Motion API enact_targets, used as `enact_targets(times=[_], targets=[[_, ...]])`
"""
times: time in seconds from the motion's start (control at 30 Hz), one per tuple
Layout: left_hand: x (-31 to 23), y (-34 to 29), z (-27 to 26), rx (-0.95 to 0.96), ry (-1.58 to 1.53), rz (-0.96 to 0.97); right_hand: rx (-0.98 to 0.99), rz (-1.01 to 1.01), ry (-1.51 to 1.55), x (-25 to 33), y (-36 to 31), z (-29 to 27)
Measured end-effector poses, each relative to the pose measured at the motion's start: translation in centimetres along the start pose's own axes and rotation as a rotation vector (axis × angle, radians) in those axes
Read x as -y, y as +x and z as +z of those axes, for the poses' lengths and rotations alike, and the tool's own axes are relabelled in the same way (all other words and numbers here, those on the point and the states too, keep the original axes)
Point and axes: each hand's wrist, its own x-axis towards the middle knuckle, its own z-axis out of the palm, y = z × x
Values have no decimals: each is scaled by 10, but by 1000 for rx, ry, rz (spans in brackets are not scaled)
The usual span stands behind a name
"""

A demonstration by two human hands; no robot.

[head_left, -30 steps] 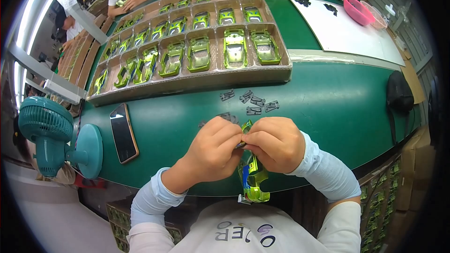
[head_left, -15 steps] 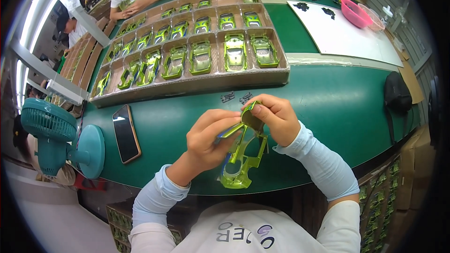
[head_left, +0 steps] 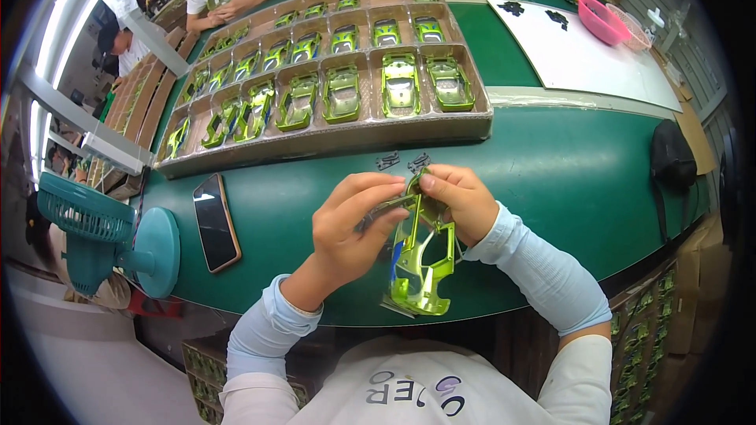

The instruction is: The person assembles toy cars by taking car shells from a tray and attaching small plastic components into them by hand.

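A glossy green toy car body shell [head_left: 421,279] with a blue patch hangs tilted between my hands, over the near edge of the green table. My right hand [head_left: 465,203] is closed on its upper end, thumb on top. My left hand [head_left: 346,224] is closed too, thumb and fingers pinching a greyish edge at the shell's upper left. Whether that edge belongs to the shell or is a separate piece, I cannot tell. Just beyond my fingers lie two small black plastic parts [head_left: 387,160] on the table.
A divided cardboard tray [head_left: 331,143] of green car shells stands ahead. On the left are a phone [head_left: 214,224] and a teal fan [head_left: 87,208]. A white board [head_left: 591,63], a pink basin [head_left: 600,22] and a black pouch [head_left: 672,153] sit rightward. Other people work across the table.
The shell has turned in my hands, so its side and blue patch show more and its lower end has swung slightly right. Both hands keep hold of it.
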Motion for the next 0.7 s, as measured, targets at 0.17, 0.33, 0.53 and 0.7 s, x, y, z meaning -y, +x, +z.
enact_targets(times=[0.17,0.33,0.53,0.7], targets=[[6,1,-2,126,-72,72,128,213,101,-2,-3,8],[5,1,-2,119,14,115,169,279,117,2,-2,8],[4,-3,-7,117,74,120,152,239,169,-5,0,12],[8,-3,-8,150,33,104,97,167,92,-5,1,6]])
